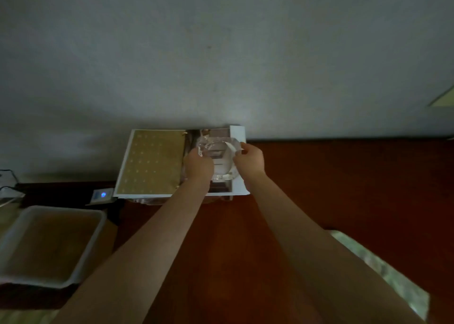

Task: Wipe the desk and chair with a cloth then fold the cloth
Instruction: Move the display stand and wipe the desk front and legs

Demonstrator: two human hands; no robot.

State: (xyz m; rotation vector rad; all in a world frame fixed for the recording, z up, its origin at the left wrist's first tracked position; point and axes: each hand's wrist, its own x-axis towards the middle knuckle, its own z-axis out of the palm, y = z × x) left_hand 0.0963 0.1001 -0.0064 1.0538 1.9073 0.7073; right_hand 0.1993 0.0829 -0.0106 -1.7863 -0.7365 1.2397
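Head view: left hand (199, 164) and right hand (249, 160) each grip a side of a clear round glass dish (218, 155), fingers curled on its rim, above an open white binder (152, 161) at the reddish-brown wooden tabletop (331, 188) back edge, probably clearing space for wiping. No cloth shows.

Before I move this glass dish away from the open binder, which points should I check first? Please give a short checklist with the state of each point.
1. Both hands hold the dish: ok; left hand and right hand grip opposite rims.
2. Dish lifted off the binder: cannot tell; it is over the open pages.
3. Room on the desk to set it down: ok, bare wood right of the binder.
4. A cloth at hand: not ok, none in view.
5. Tray out of the way: ok, at the left, not touched.
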